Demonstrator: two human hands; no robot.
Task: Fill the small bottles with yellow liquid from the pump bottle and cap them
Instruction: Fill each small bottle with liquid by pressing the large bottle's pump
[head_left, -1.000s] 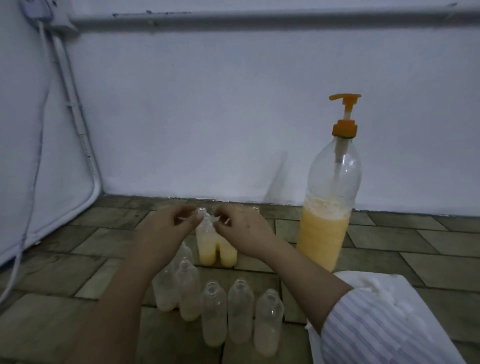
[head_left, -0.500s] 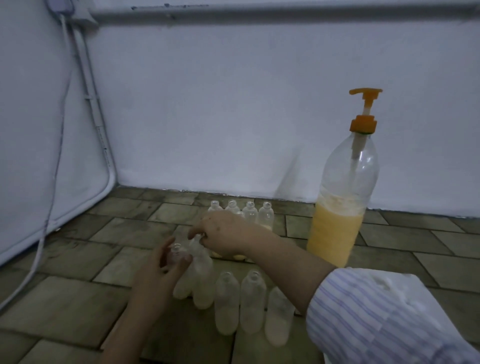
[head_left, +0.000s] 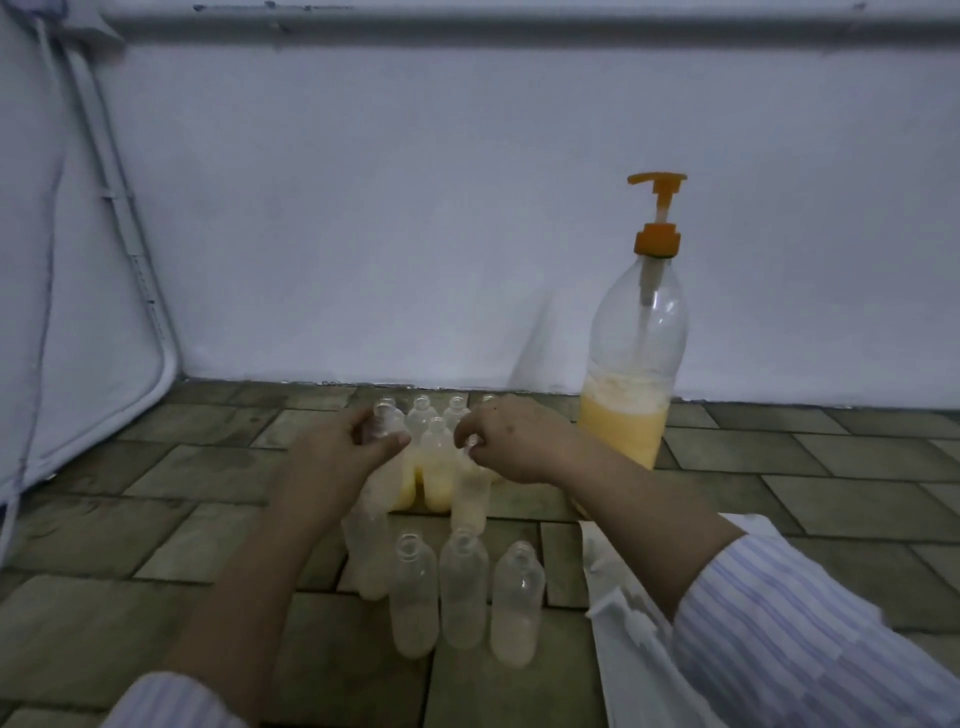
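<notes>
Nearest the camera, three empty small bottles (head_left: 462, 597) stood uncapped in a row on the tiled floor (head_left: 156, 597), touching or nearly so. A fourth empty one (head_left: 370, 556) stood just behind them to the left, partly hidden by the left forearm. A white cloth or paper (head_left: 613, 597) lay beside them under the right, striped sleeve (head_left: 810, 639).

Beyond these, the left hand (head_left: 345, 457) was curled round an empty small bottle (head_left: 387, 423), thumb across its front, holding it raised above the floor. The right hand (head_left: 511, 441) was loosely closed, fingertips pinched at the neck of another pale bottle (head_left: 470, 493); whether it held a cap could not be determined.

Between the hands stood a filled bottle (head_left: 434, 467), yellow in its lower half, with more small bottles (head_left: 441, 408) ranged behind it near the wall (head_left: 415, 208). Their caps could not be made out.

Farthest, at right, the pump bottle (head_left: 636, 364) stood upright, about a third full of yellow liquid, well apart from both hands.

Judgement: the step in hand was selecting the next empty bottle. Filling calls for carrying its mouth under the orange spout and pressing the pump with the free hand.
</notes>
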